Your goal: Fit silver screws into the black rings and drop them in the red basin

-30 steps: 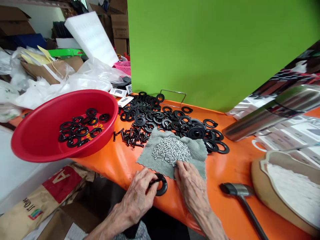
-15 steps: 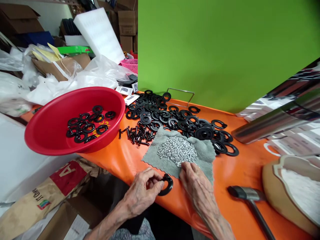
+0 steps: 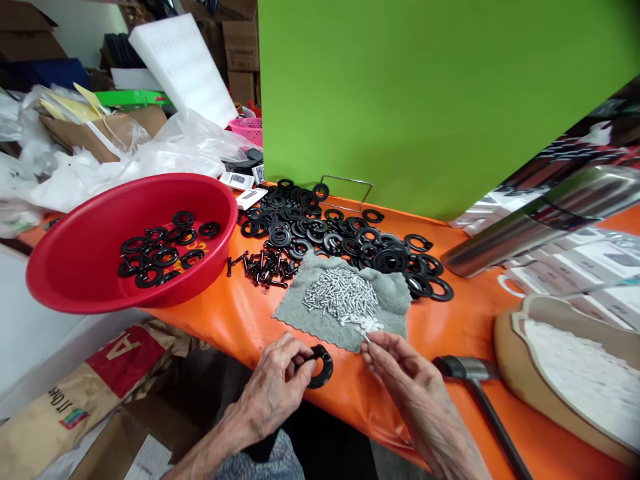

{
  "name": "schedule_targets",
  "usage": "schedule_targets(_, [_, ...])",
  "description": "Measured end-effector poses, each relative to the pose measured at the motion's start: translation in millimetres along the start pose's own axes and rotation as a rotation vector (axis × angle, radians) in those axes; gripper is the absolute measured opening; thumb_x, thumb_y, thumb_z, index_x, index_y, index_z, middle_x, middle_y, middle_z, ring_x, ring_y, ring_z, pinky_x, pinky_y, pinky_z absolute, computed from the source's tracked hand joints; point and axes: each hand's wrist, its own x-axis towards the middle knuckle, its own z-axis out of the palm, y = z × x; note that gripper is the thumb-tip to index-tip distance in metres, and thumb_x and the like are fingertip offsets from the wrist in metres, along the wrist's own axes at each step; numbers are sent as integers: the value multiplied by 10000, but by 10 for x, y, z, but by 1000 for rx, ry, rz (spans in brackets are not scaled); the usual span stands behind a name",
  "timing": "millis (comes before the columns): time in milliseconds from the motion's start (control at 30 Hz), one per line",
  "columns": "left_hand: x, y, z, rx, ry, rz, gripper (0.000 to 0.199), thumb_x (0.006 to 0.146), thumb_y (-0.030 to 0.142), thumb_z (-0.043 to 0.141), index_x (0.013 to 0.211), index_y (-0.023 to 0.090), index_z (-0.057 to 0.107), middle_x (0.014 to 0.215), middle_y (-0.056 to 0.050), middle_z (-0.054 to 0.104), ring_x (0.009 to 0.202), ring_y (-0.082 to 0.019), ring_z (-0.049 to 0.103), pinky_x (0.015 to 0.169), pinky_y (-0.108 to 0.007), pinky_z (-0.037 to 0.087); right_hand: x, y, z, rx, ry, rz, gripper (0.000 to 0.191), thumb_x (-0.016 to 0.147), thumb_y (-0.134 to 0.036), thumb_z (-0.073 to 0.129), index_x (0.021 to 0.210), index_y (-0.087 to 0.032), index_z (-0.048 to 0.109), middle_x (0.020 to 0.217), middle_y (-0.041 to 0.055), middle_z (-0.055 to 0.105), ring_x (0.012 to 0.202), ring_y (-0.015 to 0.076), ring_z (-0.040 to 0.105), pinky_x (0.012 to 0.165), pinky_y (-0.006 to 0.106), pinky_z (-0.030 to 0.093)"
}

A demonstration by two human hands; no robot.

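My left hand point(image 3: 275, 387) is shut on a black plastic split ring point(image 3: 324, 378) just off the near edge of a grey cloth point(image 3: 391, 300). My right hand point(image 3: 405, 373) pinches a small silver screw point(image 3: 367, 339) between its fingertips, at the cloth's near edge. A heap of silver screws point(image 3: 343, 293) lies on the cloth, a little beyond that hand. Several white bits point(image 3: 367, 324) sit at the heap's near end. Behind the cloth are loose black screws point(image 3: 260, 267) and a spread of black rings point(image 3: 320, 233).
A red plastic basin point(image 3: 65, 267) holding black rings stands at the left of the orange table point(image 3: 480, 313). A hammer point(image 3: 470, 368) lies to the right, near a tan wooden tray point(image 3: 510, 340). A green board point(image 3: 400, 100) rises behind the table.
My right hand has lifted off the cloth and drawn back toward its near edge, now pinching a screw. My left hand keeps the ring, and the view has shifted slightly.
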Motion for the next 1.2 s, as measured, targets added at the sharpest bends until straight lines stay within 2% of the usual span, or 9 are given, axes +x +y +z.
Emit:
schedule_targets(167, [-31,61,-28,-141,-37,-48,126,857,209,526,811,156,630,787,-15,589,671,-126,511,645,-247,421,-183,25,78,-8,-4,-20,387,659,-485,799,859,-183,662,721,19,660,668,138,594,640,240,482])
schedule_targets(333, [-68,89,-55,-303,-103,-129,146,837,239,559,828,120,644,738,-15,602,630,-114,509,601,-235,409,-338,55,120,-149,-57,-58,365,731,-548,708,829,-199,658,650,-1,598,579,114,519,484,190,405])
schedule_targets(433, [-105,84,-62,-381,-135,-155,186,827,282,574,837,112,648,723,-12,590,629,-109,489,606,-234,393,-419,38,147,-224,-89,-99,374,709,-561,712,811,-203,668,639,2,595,586,121,533,544,207,457])
schedule_targets(567, [-162,54,-58,-438,-157,-153,223,821,328,577,828,113,638,689,2,550,606,-100,445,587,-232,357,-548,15,191,-219,-94,-99,350,703,-536,725,846,-221,669,723,9,621,659,140,579,614,231,500])
schedule_targets(667, [-201,47,-57,-403,-146,-130,222,815,330,577,831,116,636,687,3,547,594,-100,434,577,-233,350,-613,55,200,-207,-66,-113,313,742,-521,696,842,-227,655,731,4,608,675,144,578,636,237,509])
schedule_targets(833, [-253,69,-63,-240,-84,-41,158,831,271,559,827,135,640,731,-5,562,626,-109,461,598,-229,379,-637,142,200,-267,-167,-187,302,789,-517,648,777,-214,642,704,3,582,605,127,533,547,221,466])
schedule_targets(1000, [-302,54,-35,-36,-26,70,92,857,211,555,828,154,622,749,1,533,617,-110,465,622,-234,413,-663,183,219,-312,-130,-199,311,800,-521,631,769,-211,627,701,-11,575,609,127,512,548,236,421])
schedule_targets(1200, [-363,76,-22,133,10,161,60,857,118,566,852,160,607,782,-14,549,736,-153,519,749,-279,446,-694,292,197,-494,-118,-369,247,859,-465,584,793,-228,606,704,-7,610,626,139,574,577,233,481])
